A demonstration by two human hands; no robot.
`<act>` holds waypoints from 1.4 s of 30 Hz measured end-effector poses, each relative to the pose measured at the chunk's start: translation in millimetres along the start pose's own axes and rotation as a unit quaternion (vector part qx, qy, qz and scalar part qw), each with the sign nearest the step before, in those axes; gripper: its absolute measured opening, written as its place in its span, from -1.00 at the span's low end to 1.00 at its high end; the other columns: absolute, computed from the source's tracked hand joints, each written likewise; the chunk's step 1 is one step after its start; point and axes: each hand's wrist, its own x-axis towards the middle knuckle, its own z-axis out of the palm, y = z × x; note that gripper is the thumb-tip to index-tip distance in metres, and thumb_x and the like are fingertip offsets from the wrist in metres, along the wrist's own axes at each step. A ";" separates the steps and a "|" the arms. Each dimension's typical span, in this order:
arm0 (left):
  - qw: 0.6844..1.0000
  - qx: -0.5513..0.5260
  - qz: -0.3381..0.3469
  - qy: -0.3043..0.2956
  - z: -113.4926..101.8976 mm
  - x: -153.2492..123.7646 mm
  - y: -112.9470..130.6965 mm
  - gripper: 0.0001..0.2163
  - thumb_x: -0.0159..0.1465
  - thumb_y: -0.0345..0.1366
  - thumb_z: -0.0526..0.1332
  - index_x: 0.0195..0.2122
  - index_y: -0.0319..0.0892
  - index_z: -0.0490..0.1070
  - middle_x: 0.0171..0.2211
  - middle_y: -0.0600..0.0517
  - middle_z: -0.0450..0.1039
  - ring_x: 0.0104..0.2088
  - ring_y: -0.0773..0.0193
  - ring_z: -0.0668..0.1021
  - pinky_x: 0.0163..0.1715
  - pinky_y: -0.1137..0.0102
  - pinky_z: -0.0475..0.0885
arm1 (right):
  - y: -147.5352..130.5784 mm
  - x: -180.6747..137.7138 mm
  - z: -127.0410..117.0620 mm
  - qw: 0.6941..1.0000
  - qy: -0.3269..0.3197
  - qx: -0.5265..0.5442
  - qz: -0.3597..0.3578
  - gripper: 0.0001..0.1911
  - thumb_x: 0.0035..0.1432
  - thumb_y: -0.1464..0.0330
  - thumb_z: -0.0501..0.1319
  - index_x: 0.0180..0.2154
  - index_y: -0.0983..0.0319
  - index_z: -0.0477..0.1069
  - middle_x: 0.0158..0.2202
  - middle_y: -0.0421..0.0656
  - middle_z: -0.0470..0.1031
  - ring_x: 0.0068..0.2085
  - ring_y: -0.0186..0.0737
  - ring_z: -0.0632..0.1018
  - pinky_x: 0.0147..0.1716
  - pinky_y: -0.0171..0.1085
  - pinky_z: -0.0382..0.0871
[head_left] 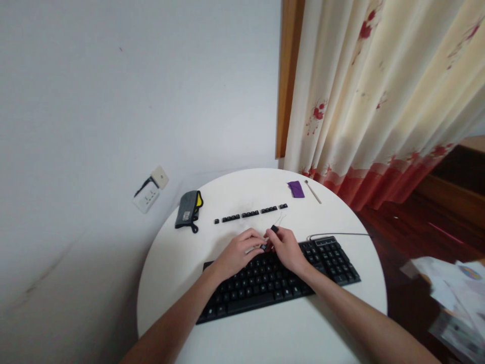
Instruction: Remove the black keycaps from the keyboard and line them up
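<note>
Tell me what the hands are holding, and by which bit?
The right hand holds a wire tool by its black handle. The left hand seems to pinch a small black key; exactly where is too small to tell.

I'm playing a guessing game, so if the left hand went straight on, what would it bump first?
The left hand would probably bump the right hand first; whether they touch is hard to see.
</note>
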 end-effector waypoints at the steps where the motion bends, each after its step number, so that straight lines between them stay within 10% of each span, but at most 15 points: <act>1: 1.000 -0.001 0.000 -0.001 -0.5 0.2 1.6 -0.85 0.29 -0.39 0.19 -0.15 -0.13 0.49 -0.21 -0.04 0.42 -0.19 0.24 0.49 -0.14 0.32 0.45 | -0.4 -0.2 0.2 1.000 0.001 0.002 0.000 -0.60 0.22 0.08 0.10 -0.44 0.26 0.43 -0.59 -0.16 0.48 -0.53 -0.21 0.51 -0.52 -0.30 0.35; 15: 0.991 -0.022 -0.065 0.114 -3.6 2.1 -2.5 -0.87 0.21 -0.28 0.30 -0.24 -0.18 0.49 -0.32 0.00 0.49 -0.31 0.27 0.51 -0.25 0.37 0.44 | -16.6 -10.6 -8.9 0.981 -0.064 -0.085 -0.161 -0.77 0.30 0.38 0.01 -0.14 0.20 0.41 -0.27 -0.14 0.47 -0.23 -0.23 0.47 -0.17 -0.27 0.32; 24: 0.986 -0.040 -0.092 0.131 -4.9 -0.3 -7.1 -0.80 0.15 -0.25 0.35 -0.22 -0.18 0.48 -0.30 0.02 0.54 -0.31 0.27 0.53 -0.24 0.40 0.43 | -11.8 1.0 -19.0 0.963 -0.079 -0.189 -0.177 -0.91 0.11 0.42 0.26 -0.27 0.22 0.47 -0.34 -0.20 0.48 -0.38 -0.31 0.41 -0.36 -0.35 0.25; 33: 0.978 -0.057 -0.102 0.174 -16.8 -2.2 -8.4 -0.72 0.38 -0.22 0.04 -0.29 -0.23 0.50 -0.39 -0.01 0.52 -0.32 0.27 0.54 -0.23 0.39 0.40 | 44.6 107.7 -113.3 0.922 0.062 -0.382 -0.016 -0.80 -0.01 0.38 0.30 -0.27 0.27 0.58 -0.37 -0.12 0.56 -0.36 -0.22 0.51 -0.33 -0.32 0.28; 42: 0.981 -0.045 -0.097 0.163 -18.0 -2.8 -13.1 -0.70 0.38 -0.22 0.03 -0.31 -0.23 0.50 -0.41 -0.01 0.51 -0.34 0.26 0.53 -0.24 0.39 0.38 | 76.3 137.4 -122.8 0.913 0.039 -0.407 0.018 -0.78 -0.02 0.37 0.31 -0.25 0.23 0.60 -0.37 -0.13 0.59 -0.34 -0.21 0.55 -0.36 -0.37 0.29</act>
